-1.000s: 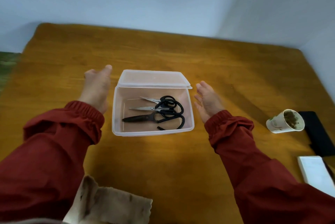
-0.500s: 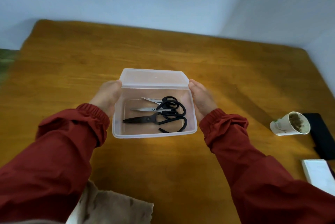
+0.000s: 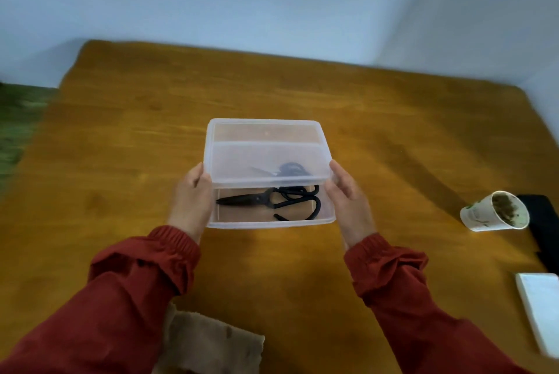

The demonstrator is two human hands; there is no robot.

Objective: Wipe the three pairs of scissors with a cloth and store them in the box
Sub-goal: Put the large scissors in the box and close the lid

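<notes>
A clear plastic box [image 3: 272,224] stands in the middle of the wooden table [image 3: 121,146]. Its hinged lid [image 3: 242,161] is swung halfway down over the opening. Black-handled scissors [image 3: 242,199] lie inside; one pair shows plainly at the front, and the others are blurred shapes behind the lid. My left hand [image 3: 190,196] grips the lid's left edge with the thumb on top. My right hand [image 3: 348,195] holds the lid's right edge the same way. A brown cloth [image 3: 208,343] lies at the near edge by my left sleeve.
A paper cup [image 3: 496,211] with dark residue lies on its side at the right. Behind it is a flat black object [image 3: 544,228]. A white slab [image 3: 541,307] sits at the near right. Walls close off the table's far and right sides.
Both hands closed in on the box's sides, took the lid's edges and swung the lid forward from upright to half down over the scissors.
</notes>
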